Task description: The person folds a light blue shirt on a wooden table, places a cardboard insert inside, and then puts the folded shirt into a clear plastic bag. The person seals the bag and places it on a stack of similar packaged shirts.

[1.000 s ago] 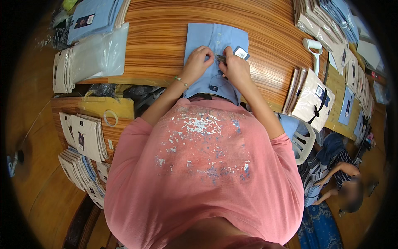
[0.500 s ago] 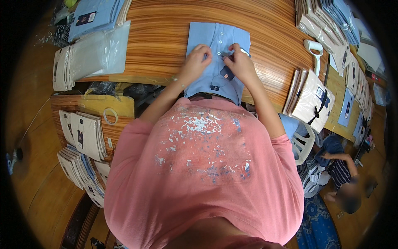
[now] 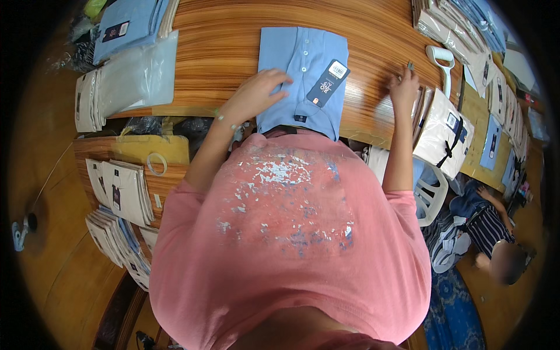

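Observation:
A folded light-blue button-up shirt (image 3: 283, 52) lies on the table edge in front of me, collar end toward me. On its right half rests a dark-blue hang tag (image 3: 326, 84) with a white label, tied by a thin cord near the collar. My left hand (image 3: 259, 93) is over the shirt's left side, fingers loosely bent, thumb apart, holding nothing. Off to the right of the shirt, my right hand (image 3: 403, 90) is above the table, slightly blurred. Its fingers are closed on a small grey object (image 3: 410, 66) whose kind I cannot make out.
A white-handled lint roller (image 3: 446, 70) lies beyond my right hand, near bagged beige garments (image 3: 440, 131). At far left are clear bags (image 3: 131, 76) and blue folded shirts (image 3: 131, 17). A tape roll (image 3: 156, 164) sits lower left. Another person (image 3: 490, 227) is at lower right.
My right hand has left the hang tag and moved right across the table. The tag now lies flat on the shirt. My left hand has shifted slightly left and down.

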A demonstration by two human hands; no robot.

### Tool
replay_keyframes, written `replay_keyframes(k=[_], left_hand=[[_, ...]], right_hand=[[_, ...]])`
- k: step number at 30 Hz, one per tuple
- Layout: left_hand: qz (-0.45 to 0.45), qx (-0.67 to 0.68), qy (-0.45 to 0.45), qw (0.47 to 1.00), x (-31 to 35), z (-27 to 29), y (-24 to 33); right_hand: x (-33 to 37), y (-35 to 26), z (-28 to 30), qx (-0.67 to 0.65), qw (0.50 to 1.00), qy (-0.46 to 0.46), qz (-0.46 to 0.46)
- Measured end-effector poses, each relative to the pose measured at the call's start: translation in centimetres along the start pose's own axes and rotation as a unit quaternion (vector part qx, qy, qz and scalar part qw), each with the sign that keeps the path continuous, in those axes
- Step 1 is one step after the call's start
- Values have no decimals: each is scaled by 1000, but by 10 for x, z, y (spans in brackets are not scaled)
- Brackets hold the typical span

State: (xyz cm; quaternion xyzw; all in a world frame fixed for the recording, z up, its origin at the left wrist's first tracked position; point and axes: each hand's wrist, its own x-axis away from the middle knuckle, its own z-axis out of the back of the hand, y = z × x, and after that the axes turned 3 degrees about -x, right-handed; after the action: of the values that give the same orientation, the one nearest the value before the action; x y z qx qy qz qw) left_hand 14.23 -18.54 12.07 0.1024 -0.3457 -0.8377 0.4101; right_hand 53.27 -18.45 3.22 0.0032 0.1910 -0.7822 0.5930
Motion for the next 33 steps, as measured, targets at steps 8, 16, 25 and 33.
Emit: replay_keyframes(k=[8,16,25,33], left_hand=[[-109,-124,161,973,-120,-14,-60],[14,35,65,997,-150,5,-97],[144,91,-210,963,-176,25,-104],[37,-115,31,992,-130,30,-100]], right_hand=[[21,-115,5,-268,937,-128,182],[-22,-145,-10,-203,956,-115,180],[-90,-133,-44,-354,824,-439,65],[-60,-103,-63,-411,891,-186,48]])
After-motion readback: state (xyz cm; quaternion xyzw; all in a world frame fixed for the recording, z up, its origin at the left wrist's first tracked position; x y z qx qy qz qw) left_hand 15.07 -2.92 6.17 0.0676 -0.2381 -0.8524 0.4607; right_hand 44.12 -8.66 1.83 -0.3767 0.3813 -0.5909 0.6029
